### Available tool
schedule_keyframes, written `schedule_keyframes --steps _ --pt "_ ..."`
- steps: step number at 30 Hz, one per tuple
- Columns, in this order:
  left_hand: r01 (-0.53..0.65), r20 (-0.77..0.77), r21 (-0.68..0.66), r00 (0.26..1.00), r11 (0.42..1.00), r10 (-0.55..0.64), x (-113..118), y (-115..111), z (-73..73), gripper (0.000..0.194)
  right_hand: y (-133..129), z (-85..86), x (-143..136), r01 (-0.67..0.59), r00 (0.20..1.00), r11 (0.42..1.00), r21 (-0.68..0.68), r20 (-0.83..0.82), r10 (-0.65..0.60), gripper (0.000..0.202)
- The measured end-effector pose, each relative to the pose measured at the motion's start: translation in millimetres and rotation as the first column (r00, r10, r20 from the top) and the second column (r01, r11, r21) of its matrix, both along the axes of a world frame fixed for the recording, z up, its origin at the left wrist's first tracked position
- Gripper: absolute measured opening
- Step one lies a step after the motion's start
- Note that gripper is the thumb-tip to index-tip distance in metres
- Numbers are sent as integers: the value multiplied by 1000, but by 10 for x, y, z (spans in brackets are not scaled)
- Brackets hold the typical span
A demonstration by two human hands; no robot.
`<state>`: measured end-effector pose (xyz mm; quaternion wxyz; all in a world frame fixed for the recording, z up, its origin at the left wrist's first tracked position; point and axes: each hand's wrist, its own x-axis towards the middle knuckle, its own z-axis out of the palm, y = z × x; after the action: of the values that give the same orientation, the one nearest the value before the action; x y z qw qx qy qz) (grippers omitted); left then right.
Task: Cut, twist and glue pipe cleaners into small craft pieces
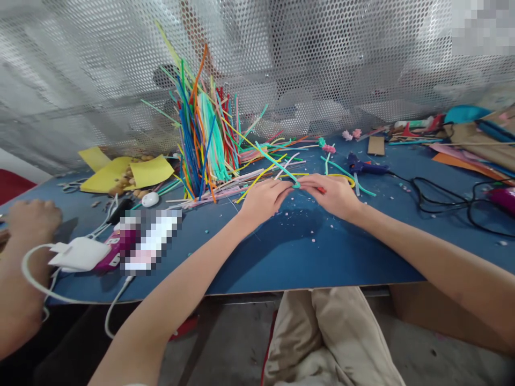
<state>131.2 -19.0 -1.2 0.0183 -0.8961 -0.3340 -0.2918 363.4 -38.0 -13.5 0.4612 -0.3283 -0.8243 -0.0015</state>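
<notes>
My left hand [262, 200] and my right hand [333, 196] meet over the middle of the blue table, fingertips pinched together. Between them they grip a teal pipe cleaner [277, 164], one end of which sticks up to the left while its lower part bunches at the fingertips. Something small and red [321, 190] shows at the right fingers; I cannot make out what it is. Behind the hands lie loose pipe cleaners in yellow, pink and white, and a yellow loop [346, 179] is just beyond my right hand.
A large bundle of coloured pipe cleaners [211, 139] stands at the back left. A blue glue gun [368, 166] with black cable [432, 201] lies right. Left are yellow paper [151, 170], a phone [155, 241], a white charger [79, 254] and another person's hand [34, 219].
</notes>
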Motion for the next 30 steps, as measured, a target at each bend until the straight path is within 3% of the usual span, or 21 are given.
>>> schedule_keyframes --steps 6,8,10,13,16,24,30 --pt "41 162 -307 987 951 10 56 -99 53 28 111 -110 97 -117 982 986 118 159 97 25" --pt "81 221 -395 975 915 8 48 -109 55 29 120 -121 93 -141 978 984 109 167 121 27" --pt "86 249 -408 968 909 20 33 -98 40 27 107 -115 59 -89 991 995 45 102 84 28" --pt "25 184 -323 982 946 37 11 -61 4 26 66 -94 -18 -13 999 989 -150 -33 8 25" --pt "-28 91 -213 995 977 48 9 -35 -27 24 24 -74 -79 -37 996 951 -308 -87 11 17" --pt "-91 56 -82 994 992 96 63 -82 -61 27 -6 -40 -118 3 992 940 -341 -119 -46 17" --pt "-108 -13 152 994 982 111 57 -42 -117 30 21 -17 -99 -76 962 834 -547 -262 -83 29"
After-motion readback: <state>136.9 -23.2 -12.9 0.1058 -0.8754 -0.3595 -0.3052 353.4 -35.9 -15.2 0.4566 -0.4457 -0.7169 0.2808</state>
